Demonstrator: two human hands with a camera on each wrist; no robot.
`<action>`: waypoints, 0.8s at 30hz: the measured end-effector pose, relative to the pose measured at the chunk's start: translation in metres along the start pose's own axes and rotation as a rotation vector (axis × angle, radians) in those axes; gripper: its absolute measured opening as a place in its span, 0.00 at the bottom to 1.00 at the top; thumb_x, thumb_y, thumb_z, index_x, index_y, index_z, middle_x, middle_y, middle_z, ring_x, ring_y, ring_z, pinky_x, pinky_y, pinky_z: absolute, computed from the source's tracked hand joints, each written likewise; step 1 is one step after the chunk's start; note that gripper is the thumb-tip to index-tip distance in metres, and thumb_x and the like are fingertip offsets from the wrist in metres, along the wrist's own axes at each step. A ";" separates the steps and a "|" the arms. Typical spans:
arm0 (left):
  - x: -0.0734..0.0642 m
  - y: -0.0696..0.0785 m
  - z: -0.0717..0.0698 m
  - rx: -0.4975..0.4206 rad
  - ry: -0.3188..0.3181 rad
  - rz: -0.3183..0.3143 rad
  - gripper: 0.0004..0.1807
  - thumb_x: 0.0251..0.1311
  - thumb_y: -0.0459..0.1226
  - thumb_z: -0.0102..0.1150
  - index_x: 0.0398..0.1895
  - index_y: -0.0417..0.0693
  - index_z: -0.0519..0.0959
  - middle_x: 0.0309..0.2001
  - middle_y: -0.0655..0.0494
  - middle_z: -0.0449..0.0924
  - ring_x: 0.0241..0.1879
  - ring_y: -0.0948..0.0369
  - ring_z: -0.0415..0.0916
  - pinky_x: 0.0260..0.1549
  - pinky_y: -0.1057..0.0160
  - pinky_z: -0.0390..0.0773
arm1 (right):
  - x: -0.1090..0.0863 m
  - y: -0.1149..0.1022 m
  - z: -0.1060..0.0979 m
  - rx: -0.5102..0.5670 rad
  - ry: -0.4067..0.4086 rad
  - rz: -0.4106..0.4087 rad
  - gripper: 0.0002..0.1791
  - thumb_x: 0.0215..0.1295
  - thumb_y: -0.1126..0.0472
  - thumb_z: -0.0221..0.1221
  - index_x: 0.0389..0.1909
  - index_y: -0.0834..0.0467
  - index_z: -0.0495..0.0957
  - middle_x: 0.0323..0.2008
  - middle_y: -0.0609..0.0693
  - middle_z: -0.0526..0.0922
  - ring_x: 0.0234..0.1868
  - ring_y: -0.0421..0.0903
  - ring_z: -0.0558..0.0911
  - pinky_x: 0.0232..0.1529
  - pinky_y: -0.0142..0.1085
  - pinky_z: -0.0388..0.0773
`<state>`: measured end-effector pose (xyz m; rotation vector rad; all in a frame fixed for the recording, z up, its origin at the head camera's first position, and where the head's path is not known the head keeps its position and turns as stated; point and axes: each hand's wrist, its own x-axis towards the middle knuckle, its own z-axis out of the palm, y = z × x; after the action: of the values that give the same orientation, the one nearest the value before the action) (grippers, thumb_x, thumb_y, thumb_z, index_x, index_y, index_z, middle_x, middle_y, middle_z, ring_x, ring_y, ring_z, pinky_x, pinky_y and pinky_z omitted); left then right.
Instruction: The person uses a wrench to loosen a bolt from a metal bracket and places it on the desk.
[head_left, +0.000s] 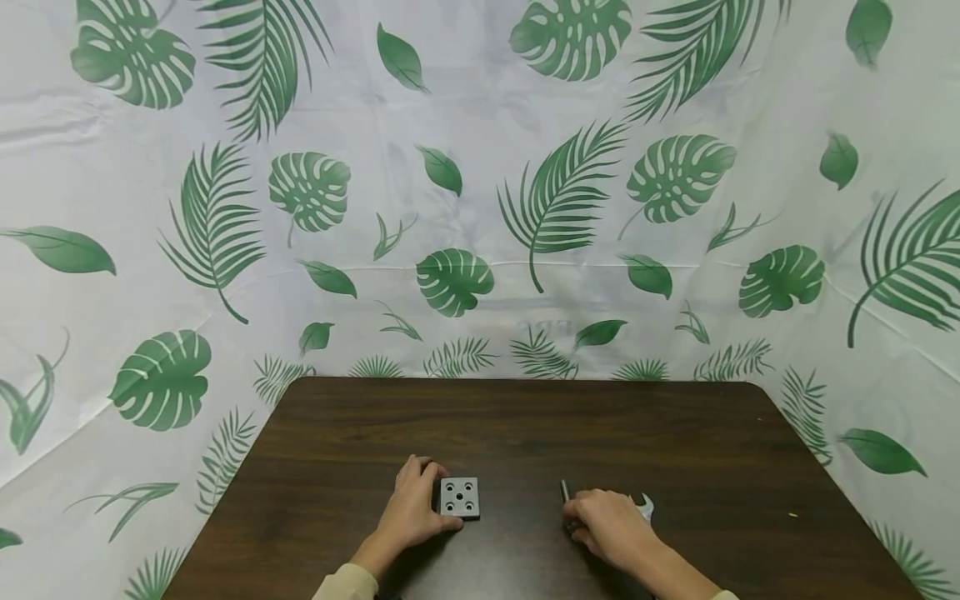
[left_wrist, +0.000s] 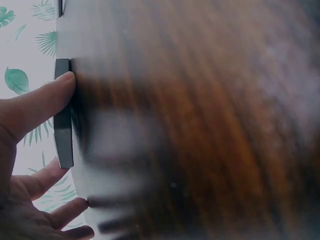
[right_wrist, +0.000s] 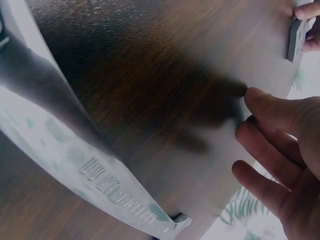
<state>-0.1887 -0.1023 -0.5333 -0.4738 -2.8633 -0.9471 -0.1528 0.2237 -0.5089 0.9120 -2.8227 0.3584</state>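
Observation:
A square light-grey metal block (head_left: 460, 497) with several round holes in its face lies on the dark wooden table (head_left: 510, 433). My left hand (head_left: 415, 507) holds it by opposite edges, thumb on the near side and fingers at the far side. The left wrist view shows the block's dark side (left_wrist: 63, 130) between thumb and finger. To the right, my right hand (head_left: 606, 523) pinches a thin metal rod (head_left: 566, 490), whose far end sticks out past the fingers. The rest of it is hidden by the hand.
An open-ended wrench (head_left: 647, 505) lies just right of my right hand, partly hidden behind it; its stamped handle (right_wrist: 110, 182) shows large in the right wrist view. A tiny pale speck (head_left: 792, 515) lies farther right. A leaf-printed cloth (head_left: 465, 208) hangs behind the table.

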 end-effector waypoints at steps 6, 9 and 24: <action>0.000 -0.002 0.000 -0.017 -0.016 0.000 0.35 0.35 0.49 0.82 0.47 0.46 0.76 0.62 0.35 0.65 0.66 0.32 0.55 0.57 0.32 0.64 | 0.001 0.001 0.000 -0.010 -0.014 -0.038 0.12 0.46 0.64 0.74 0.27 0.47 0.81 0.25 0.35 0.75 0.27 0.36 0.79 0.24 0.36 0.76; -0.001 -0.004 0.000 -0.021 -0.020 0.001 0.34 0.36 0.48 0.82 0.47 0.46 0.76 0.62 0.35 0.64 0.65 0.33 0.58 0.56 0.34 0.66 | 0.001 0.001 -0.001 -0.006 -0.036 -0.035 0.11 0.48 0.64 0.73 0.28 0.48 0.83 0.26 0.35 0.76 0.28 0.36 0.79 0.25 0.36 0.77; 0.003 -0.008 -0.007 -0.079 -0.090 -0.004 0.39 0.41 0.52 0.80 0.54 0.44 0.74 0.63 0.36 0.63 0.63 0.35 0.60 0.52 0.33 0.68 | 0.006 0.002 -0.013 0.008 -0.079 0.006 0.09 0.54 0.57 0.71 0.38 0.50 0.87 0.33 0.39 0.85 0.31 0.36 0.82 0.26 0.36 0.78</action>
<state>-0.1944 -0.1118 -0.5319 -0.5319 -2.9159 -1.0695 -0.1576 0.2255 -0.4953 0.9404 -2.8980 0.3416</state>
